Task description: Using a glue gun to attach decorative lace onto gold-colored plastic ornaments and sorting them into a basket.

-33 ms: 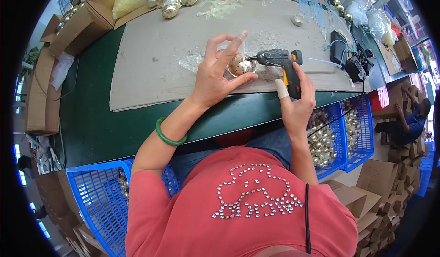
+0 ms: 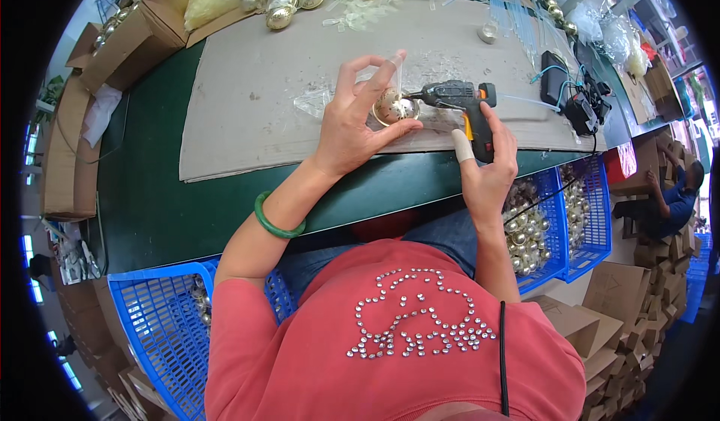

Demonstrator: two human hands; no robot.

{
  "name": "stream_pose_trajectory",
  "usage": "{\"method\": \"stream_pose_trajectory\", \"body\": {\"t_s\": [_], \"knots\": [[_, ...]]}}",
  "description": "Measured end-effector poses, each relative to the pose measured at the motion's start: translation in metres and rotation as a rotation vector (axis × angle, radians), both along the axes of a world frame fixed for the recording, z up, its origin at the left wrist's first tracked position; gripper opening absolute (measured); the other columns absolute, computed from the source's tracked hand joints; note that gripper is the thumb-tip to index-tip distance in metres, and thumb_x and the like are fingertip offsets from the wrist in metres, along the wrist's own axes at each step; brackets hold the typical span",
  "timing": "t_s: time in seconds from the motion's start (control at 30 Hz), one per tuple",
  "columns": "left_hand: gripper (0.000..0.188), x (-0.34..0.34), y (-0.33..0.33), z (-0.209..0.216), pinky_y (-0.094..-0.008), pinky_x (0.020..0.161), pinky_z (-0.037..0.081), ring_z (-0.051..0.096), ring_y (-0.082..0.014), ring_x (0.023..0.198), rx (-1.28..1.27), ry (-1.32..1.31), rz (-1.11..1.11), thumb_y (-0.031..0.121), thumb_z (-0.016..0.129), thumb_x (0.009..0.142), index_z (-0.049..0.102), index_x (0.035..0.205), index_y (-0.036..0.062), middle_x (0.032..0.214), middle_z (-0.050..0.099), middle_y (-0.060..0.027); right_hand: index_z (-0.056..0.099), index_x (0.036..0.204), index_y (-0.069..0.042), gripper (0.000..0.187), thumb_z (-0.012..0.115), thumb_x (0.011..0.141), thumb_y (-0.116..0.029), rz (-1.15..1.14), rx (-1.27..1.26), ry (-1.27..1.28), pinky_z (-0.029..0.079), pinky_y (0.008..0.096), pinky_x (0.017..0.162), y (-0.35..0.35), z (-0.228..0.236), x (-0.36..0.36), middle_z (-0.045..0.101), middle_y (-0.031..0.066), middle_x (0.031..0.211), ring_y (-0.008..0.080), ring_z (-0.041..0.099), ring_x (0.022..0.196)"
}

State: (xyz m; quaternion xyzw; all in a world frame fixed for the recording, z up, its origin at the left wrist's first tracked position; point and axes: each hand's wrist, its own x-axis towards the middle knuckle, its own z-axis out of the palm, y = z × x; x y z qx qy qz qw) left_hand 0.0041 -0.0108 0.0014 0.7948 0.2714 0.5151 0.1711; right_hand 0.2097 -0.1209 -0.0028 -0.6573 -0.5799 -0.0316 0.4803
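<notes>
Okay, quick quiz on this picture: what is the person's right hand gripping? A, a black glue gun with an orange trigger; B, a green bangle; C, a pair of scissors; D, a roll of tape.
A: the right hand grips the handle of the black glue gun with an orange trigger, its nozzle pointing at the shiny gold egg-shaped ornament held in the left hand.

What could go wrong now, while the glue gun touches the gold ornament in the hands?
1. The glue gun nozzle sits right beside the left hand fingers gripping the gold ornament; hot glue might burn them.
2. The ornament is pinched only by fingertips, so it may slip or turn under the nozzle.
3. The right hand works near the grey cardboard mat edge; glue may drip there.
</notes>
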Motion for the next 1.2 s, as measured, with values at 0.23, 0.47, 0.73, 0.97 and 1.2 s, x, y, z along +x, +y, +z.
{"method": "stream_pose_trajectory", "body": {"t_s": [0.23, 0.47, 0.73, 0.97, 1.2], "knots": [[0.095, -0.001, 0.001, 0.002, -0.0377, 0.073, 0.060, 0.074, -0.0236, 0.091, 0.024, 0.029, 0.015, 0.035, 0.095, 0.074, 0.051, 0.158, 0.0212, 0.137, 0.051, -0.0097, 0.065, 0.141, -0.006, 0.055, 0.082, 0.089, -0.009, 0.007, 0.039, 0.003, 0.051, 0.0374, 0.099, -0.004, 0.005, 0.002, 0.071, 0.0141, 0.127, 0.0270, 0.066, 0.114], [0.095, 0.000, -0.003, 0.005, -0.0376, 0.074, 0.061, 0.074, -0.0242, 0.094, -0.005, 0.028, 0.002, 0.034, 0.095, 0.075, 0.051, 0.158, 0.0228, 0.138, 0.051, -0.0097, 0.066, 0.141, -0.007, 0.055, 0.082, 0.089, -0.008, 0.019, -0.008, 0.040, 0.051, 0.0360, 0.098, -0.005, 0.002, 0.001, 0.071, 0.0137, 0.127, 0.0265, 0.066, 0.115], [0.093, 0.000, -0.004, 0.004, -0.0371, 0.073, 0.061, 0.074, -0.0236, 0.093, 0.026, -0.008, -0.006, 0.031, 0.094, 0.076, 0.051, 0.158, 0.0226, 0.140, 0.050, -0.0097, 0.066, 0.140, -0.006, 0.055, 0.083, 0.089, -0.014, -0.024, -0.033, 0.043, 0.051, 0.0361, 0.099, 0.017, -0.003, 0.024, 0.071, 0.0142, 0.129, 0.0256, 0.067, 0.115], [0.091, -0.002, -0.006, 0.003, -0.0349, 0.071, 0.061, 0.074, -0.0196, 0.084, -0.016, 0.011, -0.056, 0.030, 0.094, 0.077, 0.052, 0.157, 0.0213, 0.140, 0.049, -0.0109, 0.074, 0.129, -0.012, 0.042, 0.082, 0.090, -0.025, -0.150, -0.026, -0.278, 0.043, 0.0418, 0.107, 0.082, 0.000, 0.069, 0.067, 0.0130, 0.129, 0.0334, 0.056, 0.123], [0.095, -0.005, -0.002, -0.002, -0.0382, 0.074, 0.062, 0.075, -0.0255, 0.096, 0.023, 0.019, -0.034, 0.032, 0.094, 0.075, 0.050, 0.158, 0.0220, 0.140, 0.049, -0.0107, 0.076, 0.123, -0.011, 0.036, 0.071, 0.087, -0.010, 0.394, -0.100, -0.427, 0.042, 0.0421, 0.113, 0.212, 0.018, -0.005, 0.069, 0.0114, 0.134, 0.0355, 0.056, 0.128]]}}
